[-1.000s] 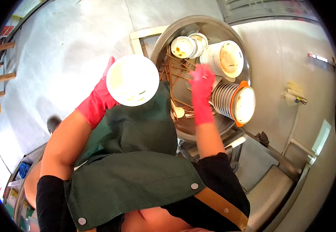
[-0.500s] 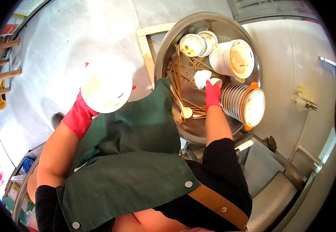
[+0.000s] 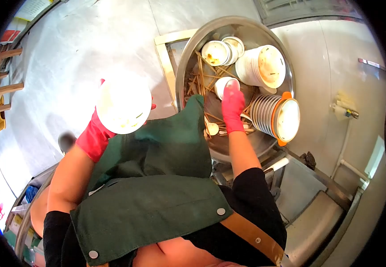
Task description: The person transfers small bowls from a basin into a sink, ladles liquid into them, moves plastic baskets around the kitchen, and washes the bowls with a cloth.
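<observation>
My left hand (image 3: 98, 133), in a red glove, holds a white bowl (image 3: 124, 104) with food scraps inside, over the floor left of the basin. In the large metal basin (image 3: 193, 40), my right hand (image 3: 233, 104), also red-gloved, grips a small white cup (image 3: 223, 87). Beneath and left of that hand lie many chopsticks (image 3: 200, 75) and a pale spoon (image 3: 212, 129). A stack of white bowls (image 3: 271, 66) leans above my right hand. To its right is a stack of bowls (image 3: 287, 120) with an orange-rimmed one near its end.
Small soiled dishes (image 3: 215, 53) sit at the basin's upper left. A pale frame (image 3: 167, 66) shows behind the basin. Wooden rungs (image 3: 2, 91) stand at the far left. A tap (image 3: 352, 114) and pipe are on the right, above a metal counter (image 3: 313, 222).
My left hand has moved left and slightly down with the bowl. My right hand, earlier blurred over the basin, now has a small white cup in its grasp.
</observation>
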